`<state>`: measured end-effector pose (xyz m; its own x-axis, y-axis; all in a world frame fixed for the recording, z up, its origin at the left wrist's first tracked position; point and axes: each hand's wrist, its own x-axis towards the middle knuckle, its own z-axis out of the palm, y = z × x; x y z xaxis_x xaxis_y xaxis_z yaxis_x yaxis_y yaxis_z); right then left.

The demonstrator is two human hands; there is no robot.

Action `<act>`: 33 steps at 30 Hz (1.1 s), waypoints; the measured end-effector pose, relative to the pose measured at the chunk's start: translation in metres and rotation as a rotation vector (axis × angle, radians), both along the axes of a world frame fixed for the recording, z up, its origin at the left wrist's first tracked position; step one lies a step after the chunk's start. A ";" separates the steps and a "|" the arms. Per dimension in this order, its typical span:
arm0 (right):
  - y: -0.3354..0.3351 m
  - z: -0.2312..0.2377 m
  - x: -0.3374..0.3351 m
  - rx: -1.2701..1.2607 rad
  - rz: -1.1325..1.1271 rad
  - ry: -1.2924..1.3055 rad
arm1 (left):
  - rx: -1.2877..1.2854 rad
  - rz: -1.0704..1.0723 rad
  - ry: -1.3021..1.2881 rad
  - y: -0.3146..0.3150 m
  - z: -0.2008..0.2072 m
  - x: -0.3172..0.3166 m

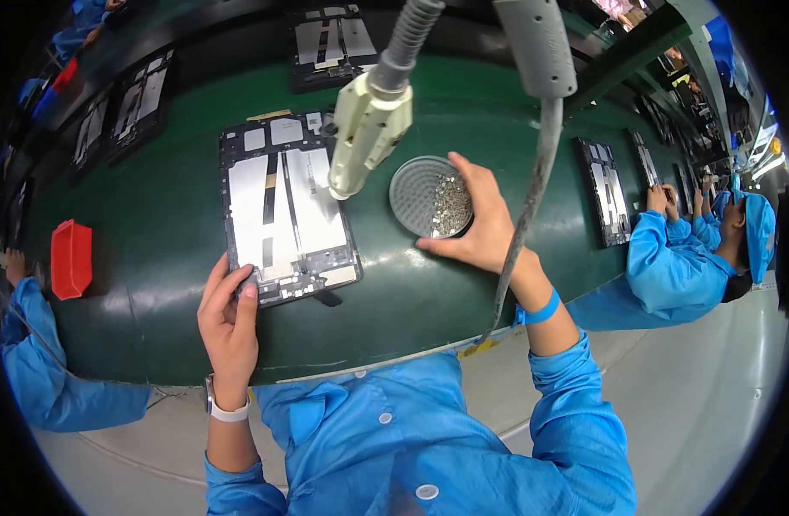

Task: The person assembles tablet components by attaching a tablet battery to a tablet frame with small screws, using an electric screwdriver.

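Observation:
An opened tablet [326, 215] lies on the green bench in front of me, its silver battery panels, ribbon cables and circuit parts bare. My left hand [229, 318] grips its near left corner, thumb and fingers bent at the edge. To the right of the tablet, my right hand [485, 224] is curled round the rim of a round grey dish [412, 196]. Small metal screws [451, 206] are heaped in the dish's right half. A cream nozzle [369, 129] on a ribbed grey hose hangs over the tablet's right edge.
A grey tool body [539, 47] with a thick cable [541, 163] hangs near my right arm. A red bin [71, 258] stands at left. More opened tablets lie along the bench, including one at the back [334, 43] and one at right [603, 189]. Co-workers in blue [687, 258] sit nearby.

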<state>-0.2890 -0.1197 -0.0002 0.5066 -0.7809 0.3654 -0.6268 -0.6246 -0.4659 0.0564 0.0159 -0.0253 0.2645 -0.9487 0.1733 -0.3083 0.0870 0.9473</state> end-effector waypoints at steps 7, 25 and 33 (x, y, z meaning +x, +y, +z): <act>0.018 0.009 -0.007 0.184 -0.108 -0.011 | -0.037 -0.016 0.072 -0.001 -0.003 -0.002; 0.070 -0.004 -0.067 0.331 -0.224 -0.392 | -0.001 -0.065 0.098 -0.002 -0.001 0.001; 0.100 -0.001 -0.133 0.164 -0.533 -0.560 | -0.034 -0.071 0.103 -0.004 0.001 -0.001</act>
<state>-0.4219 -0.0200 -0.0014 -0.1764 -0.9325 0.3152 -0.4670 -0.2026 -0.8608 0.0557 0.0123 -0.0247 0.2152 -0.9596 0.1813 -0.2009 0.1382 0.9698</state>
